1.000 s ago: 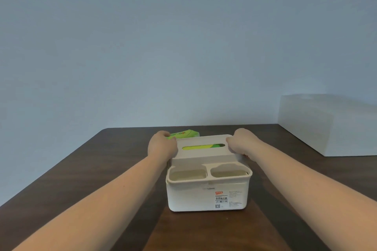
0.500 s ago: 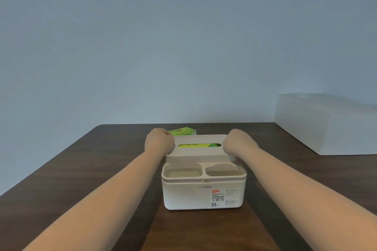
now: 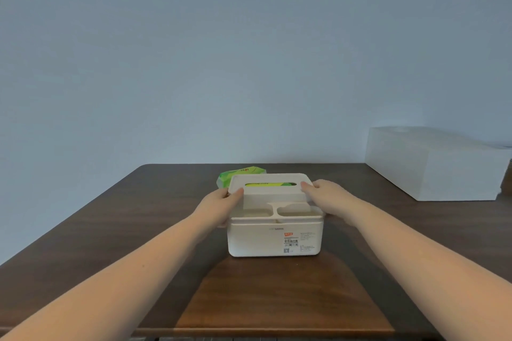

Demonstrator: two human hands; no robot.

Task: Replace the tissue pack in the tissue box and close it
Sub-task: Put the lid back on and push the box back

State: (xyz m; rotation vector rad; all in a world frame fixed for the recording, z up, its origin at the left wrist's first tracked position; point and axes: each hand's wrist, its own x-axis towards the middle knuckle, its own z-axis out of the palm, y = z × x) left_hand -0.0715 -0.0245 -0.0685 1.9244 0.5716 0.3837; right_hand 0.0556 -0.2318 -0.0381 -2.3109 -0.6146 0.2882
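A white plastic tissue box (image 3: 257, 239) stands on the dark wooden table (image 3: 110, 230), with two small open compartments along its near edge. Its lid (image 3: 270, 178) sits on top, and a green and yellow tissue pack (image 3: 267, 184) shows through the lid's slot. My left hand (image 3: 220, 205) grips the box's left side with the thumb on the lid. My right hand (image 3: 327, 196) grips the right side the same way. A second green tissue pack (image 3: 235, 173) lies behind the box at its left, partly hidden.
A large white rectangular box (image 3: 435, 166) stands at the table's far right. A pale blue wall rises behind the table. The table's near edge (image 3: 277, 331) runs along the bottom of the view.
Both hands slid from the lid's top corners down to the box's sides, with thumbs now on the lid. The lid sits lower and flatter on the box.
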